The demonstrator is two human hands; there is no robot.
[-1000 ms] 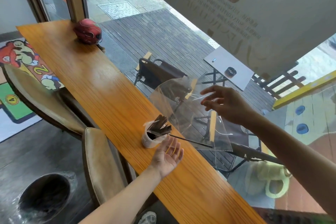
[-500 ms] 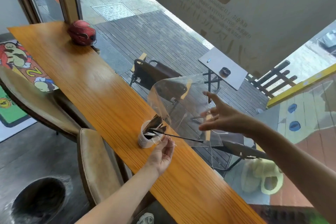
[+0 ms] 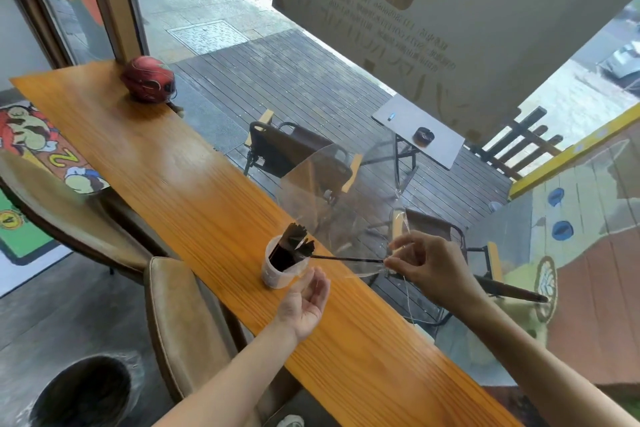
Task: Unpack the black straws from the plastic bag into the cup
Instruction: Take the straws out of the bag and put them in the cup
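Observation:
A white cup (image 3: 277, 274) stands on the wooden counter (image 3: 156, 166) with a bunch of black straws (image 3: 295, 245) fanned out of its top. One stray black straw (image 3: 346, 258) lies level from the cup's rim toward the right. The clear plastic bag (image 3: 329, 204) billows above and to the right of the cup. My right hand (image 3: 429, 263) pinches the bag's lower right corner, just at the stray straw's tip. My left hand (image 3: 306, 302) is palm up with fingers apart, just in front of the cup and holding nothing.
A red helmet (image 3: 147, 79) sits at the counter's far end. Padded stools (image 3: 180, 322) stand along the counter's left side, with a dark bin (image 3: 83, 392) on the floor. A window runs along the counter's right edge.
My right hand came down from an open reach and closed on the bag's corner at the stray straw's tip. My left hand stayed by the cup, palm up.

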